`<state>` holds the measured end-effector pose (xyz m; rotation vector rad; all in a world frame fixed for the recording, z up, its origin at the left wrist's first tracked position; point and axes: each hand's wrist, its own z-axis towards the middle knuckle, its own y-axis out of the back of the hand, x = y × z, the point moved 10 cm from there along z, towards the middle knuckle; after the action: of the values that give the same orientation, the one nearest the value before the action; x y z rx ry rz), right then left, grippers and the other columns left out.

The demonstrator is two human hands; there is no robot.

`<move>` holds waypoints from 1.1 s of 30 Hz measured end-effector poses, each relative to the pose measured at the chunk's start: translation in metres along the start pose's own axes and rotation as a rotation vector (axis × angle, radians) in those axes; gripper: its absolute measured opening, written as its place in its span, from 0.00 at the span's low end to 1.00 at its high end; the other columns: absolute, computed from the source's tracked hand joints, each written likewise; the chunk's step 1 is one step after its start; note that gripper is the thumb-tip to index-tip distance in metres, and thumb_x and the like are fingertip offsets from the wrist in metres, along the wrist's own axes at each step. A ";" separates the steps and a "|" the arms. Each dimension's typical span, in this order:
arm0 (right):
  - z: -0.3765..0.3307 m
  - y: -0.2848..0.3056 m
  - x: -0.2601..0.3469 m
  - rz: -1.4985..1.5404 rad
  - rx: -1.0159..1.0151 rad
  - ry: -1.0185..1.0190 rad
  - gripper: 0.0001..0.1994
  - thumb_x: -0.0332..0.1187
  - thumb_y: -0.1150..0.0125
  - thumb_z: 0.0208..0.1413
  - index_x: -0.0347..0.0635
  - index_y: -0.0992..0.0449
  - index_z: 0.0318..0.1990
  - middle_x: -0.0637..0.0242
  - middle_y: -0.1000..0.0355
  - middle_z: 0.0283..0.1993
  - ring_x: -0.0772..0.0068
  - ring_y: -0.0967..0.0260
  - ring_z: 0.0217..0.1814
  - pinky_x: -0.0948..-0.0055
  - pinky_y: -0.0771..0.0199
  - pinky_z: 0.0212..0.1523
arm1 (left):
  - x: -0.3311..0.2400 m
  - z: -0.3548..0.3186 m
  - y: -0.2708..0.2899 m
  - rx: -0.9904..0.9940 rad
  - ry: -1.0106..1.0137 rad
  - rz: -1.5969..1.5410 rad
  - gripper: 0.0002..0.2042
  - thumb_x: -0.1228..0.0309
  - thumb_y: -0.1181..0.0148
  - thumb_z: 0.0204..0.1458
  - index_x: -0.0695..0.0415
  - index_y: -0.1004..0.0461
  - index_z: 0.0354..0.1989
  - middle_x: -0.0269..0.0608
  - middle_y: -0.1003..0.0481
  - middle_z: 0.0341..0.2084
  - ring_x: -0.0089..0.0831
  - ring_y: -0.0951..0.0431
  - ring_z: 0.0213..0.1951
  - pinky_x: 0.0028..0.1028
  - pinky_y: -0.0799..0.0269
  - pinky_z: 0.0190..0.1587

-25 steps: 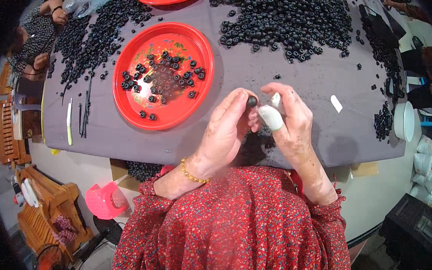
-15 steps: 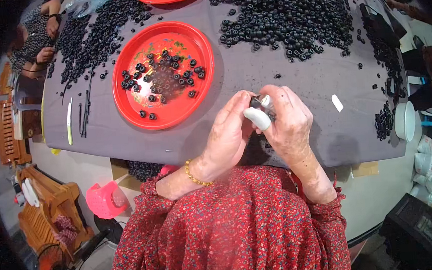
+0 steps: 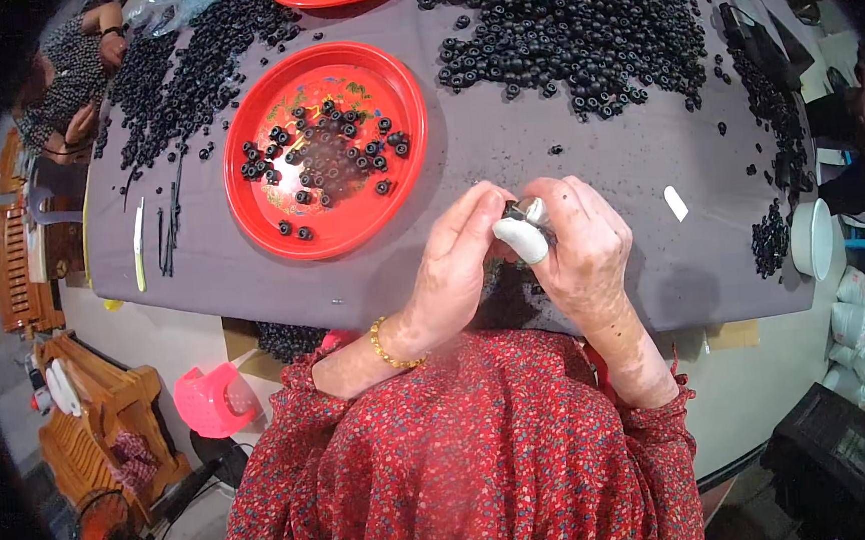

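Above the near edge of the table, my left hand (image 3: pixel 450 269) and my right hand (image 3: pixel 588 249) meet at the fingertips. Both are closed around a small dark part (image 3: pixel 512 208), mostly hidden between the fingers; a shiny edge shows on it. It resembles the black ring-shaped pieces lying about. A white cover (image 3: pixel 522 241) sits on my right thumb, and a second white cover (image 3: pixel 536 209) shows at a fingertip beside it. Whether a tool is also in my right hand cannot be made out. To the left, a round red tray (image 3: pixel 364 220) holds several black ring-shaped pieces (image 3: pixel 333 136).
A large heap of black pieces (image 3: pixel 577 34) covers the far table, with another heap (image 3: pixel 174 87) at left. A light-handled knife (image 3: pixel 139 250) and thin black rods (image 3: pixel 171 228) lie at left. Right are a white strip (image 3: pixel 675 204) and white bowl (image 3: pixel 813 240). Another person's hand (image 3: pixel 81 124) is far left.
My two hands have shifted slightly, and the right thumb with its white cover sits a little lower and further right. The small dark part stays between the fingertips.
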<state>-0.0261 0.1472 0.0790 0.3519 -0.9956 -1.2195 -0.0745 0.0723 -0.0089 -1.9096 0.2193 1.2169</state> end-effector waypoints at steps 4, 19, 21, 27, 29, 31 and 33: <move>0.001 0.002 0.000 0.004 0.011 0.002 0.16 0.43 0.35 0.39 0.43 0.31 0.29 0.67 0.38 0.21 0.64 0.35 0.22 0.67 0.36 0.22 | 0.003 -0.001 0.001 -0.007 0.005 -0.029 0.10 0.63 0.57 0.60 0.55 0.32 0.39 0.26 0.32 0.28 0.12 0.33 0.30 0.16 0.37 0.32; 0.002 0.002 0.000 0.018 0.026 0.010 0.16 0.43 0.35 0.39 0.43 0.32 0.26 0.67 0.38 0.21 0.63 0.36 0.22 0.67 0.36 0.22 | 0.005 -0.003 0.000 -0.050 0.037 -0.100 0.11 0.64 0.57 0.60 0.60 0.33 0.37 0.30 0.34 0.24 0.16 0.35 0.26 0.18 0.37 0.30; 0.002 0.001 -0.001 0.009 0.021 0.011 0.15 0.43 0.35 0.40 0.43 0.33 0.25 0.67 0.38 0.21 0.63 0.36 0.22 0.66 0.36 0.22 | 0.006 -0.002 0.001 -0.050 0.037 -0.094 0.11 0.64 0.57 0.60 0.59 0.33 0.37 0.30 0.35 0.24 0.16 0.36 0.26 0.18 0.37 0.30; 0.000 -0.001 -0.002 -0.033 0.013 0.042 0.14 0.40 0.36 0.39 0.44 0.35 0.23 0.67 0.41 0.20 0.64 0.37 0.21 0.66 0.38 0.20 | 0.011 -0.003 0.000 -0.027 0.052 -0.171 0.12 0.62 0.59 0.61 0.57 0.32 0.37 0.31 0.32 0.27 0.18 0.33 0.27 0.20 0.35 0.29; 0.000 0.001 0.001 -0.033 0.012 0.054 0.14 0.39 0.36 0.38 0.44 0.35 0.23 0.67 0.42 0.19 0.64 0.38 0.20 0.66 0.38 0.20 | 0.013 -0.005 0.000 -0.033 0.069 -0.164 0.12 0.62 0.59 0.61 0.57 0.32 0.37 0.32 0.32 0.26 0.18 0.33 0.27 0.21 0.35 0.29; -0.001 0.002 0.002 -0.032 0.010 0.066 0.13 0.38 0.36 0.37 0.44 0.35 0.23 0.67 0.42 0.19 0.64 0.38 0.20 0.67 0.39 0.20 | 0.011 -0.006 -0.003 -0.040 0.073 -0.165 0.12 0.62 0.59 0.61 0.57 0.32 0.37 0.32 0.32 0.26 0.18 0.33 0.27 0.21 0.35 0.29; -0.003 0.003 0.006 -0.031 0.016 0.107 0.13 0.37 0.36 0.34 0.44 0.35 0.22 0.67 0.43 0.18 0.65 0.39 0.19 0.67 0.40 0.19 | 0.008 -0.007 -0.005 -0.045 0.076 -0.165 0.12 0.62 0.59 0.61 0.57 0.32 0.37 0.31 0.32 0.26 0.18 0.34 0.27 0.21 0.36 0.29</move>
<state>-0.0217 0.1421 0.0818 0.4424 -0.9109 -1.2089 -0.0633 0.0730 -0.0114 -1.9737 0.0728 1.0485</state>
